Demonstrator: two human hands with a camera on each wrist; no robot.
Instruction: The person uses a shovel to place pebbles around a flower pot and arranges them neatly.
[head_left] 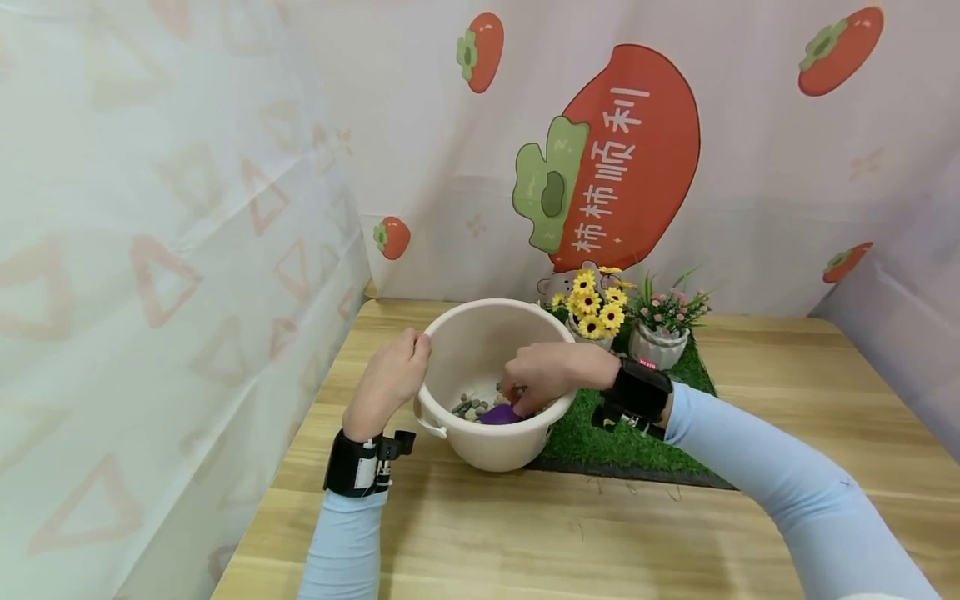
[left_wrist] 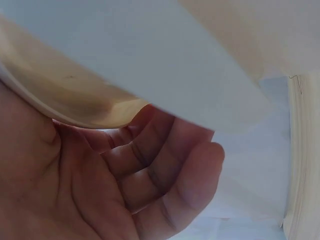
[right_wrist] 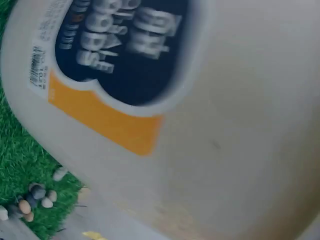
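Note:
A cream plastic bucket [head_left: 495, 450] stands on the wooden table, with grey and pale pebbles [head_left: 468, 407] at its bottom. My left hand [head_left: 387, 379] grips the bucket's left rim. From below, the left wrist view shows curled fingers [left_wrist: 175, 195] against the bucket wall [left_wrist: 150, 60]. Inside the bucket, my right hand [head_left: 551, 372] reaches over the right rim and holds a purple scoop [head_left: 498, 414] among the pebbles; the near rim hides part of it. Only the outer wall with a dark blue and orange label [right_wrist: 120, 55] fills most of the right wrist view.
Artificial turf [head_left: 607, 446] lies right of the bucket. On it, behind my right hand, stand a pot of yellow flowers [head_left: 592, 308] and a white pot [head_left: 660, 343] of pink flowers. Several loose pebbles [right_wrist: 37, 192] lie at the turf's edge. A printed curtain [head_left: 435, 167] hangs behind.

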